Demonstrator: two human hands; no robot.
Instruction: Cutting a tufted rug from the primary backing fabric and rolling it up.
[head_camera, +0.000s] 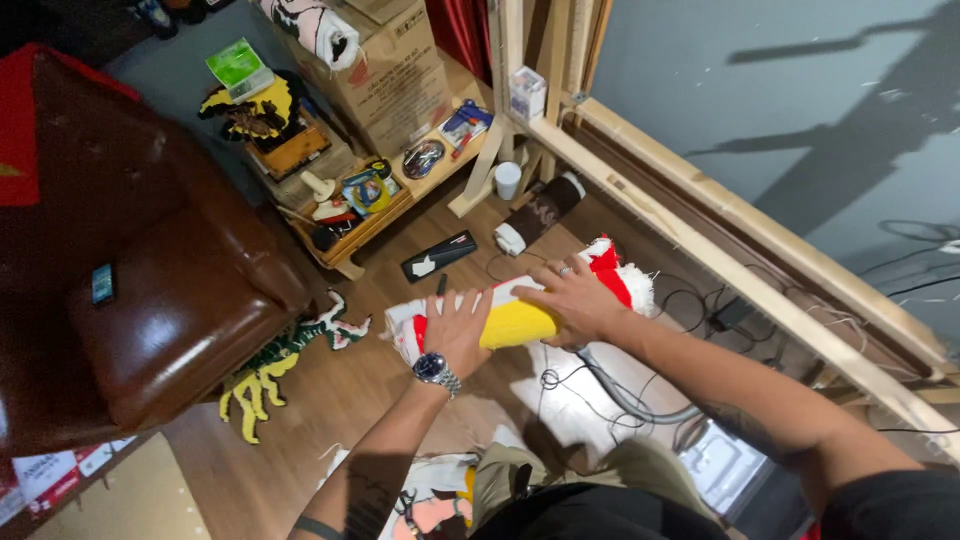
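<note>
Left hand (458, 330) and right hand (572, 298), both spread flat, pin the red-white-yellow fabric roll (515, 322), perhaps to stop it unrolling.

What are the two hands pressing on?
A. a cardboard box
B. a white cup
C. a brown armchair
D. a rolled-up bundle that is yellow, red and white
D: the left hand and the right hand both lie flat on the rolled yellow, red and white bundle on the wooden floor.
</note>
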